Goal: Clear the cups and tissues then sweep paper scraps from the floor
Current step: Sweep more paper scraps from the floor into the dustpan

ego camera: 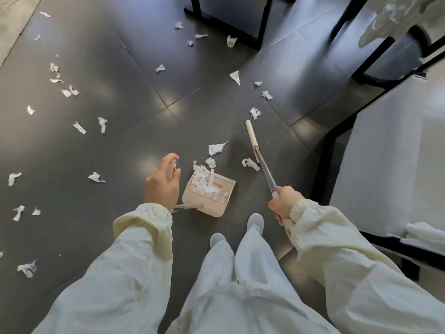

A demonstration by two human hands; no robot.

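White paper scraps lie scattered over the dark tiled floor, several to the left and several toward the table legs. A beige dustpan sits on the floor in front of my feet with torn scraps piled in it. My left hand grips the cream top of the dustpan's long handle. My right hand grips the metal pole of the broom. The broom's cream end points away from me, to the right of the dustpan, with a scrap beside the pole.
Black table legs stand at the top centre. A white-cushioned chair with a black frame fills the right side, close to the broom. Another black chair frame is at the upper right. My white shoes stand just behind the dustpan.
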